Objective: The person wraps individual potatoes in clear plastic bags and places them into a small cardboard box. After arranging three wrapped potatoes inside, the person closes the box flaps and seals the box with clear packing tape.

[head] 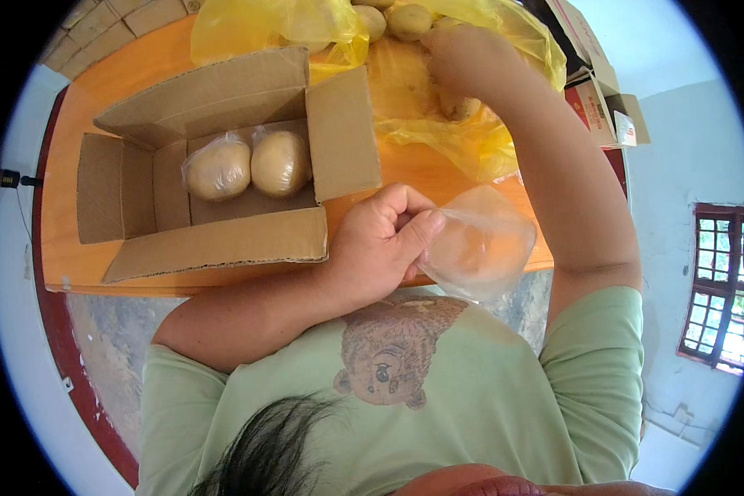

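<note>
Between the thumb and fingers of my left hand (387, 239) is the edge of a clear, thin plastic bag (487, 248), which hangs out to the right over the table's front edge. My right hand (462, 62) reaches among potatoes (409, 22) lying in and on a spread yellow plastic bag (403, 71). Motion blurs that hand, and its fingertips are hidden, so its grip does not show. Left of my left hand stands an open cardboard box (235, 239) with its flaps folded out. Two potatoes in clear film, a left one (218, 167) and a right one (280, 164), lie side by side inside.
The orange table (68, 248) carries the box and the yellow bag. Brown cartons (102, 28) are stacked beyond its far left edge. At the far right are more opened cartons (595, 105), one with red printing. A barred window (716, 288) is in the right wall.
</note>
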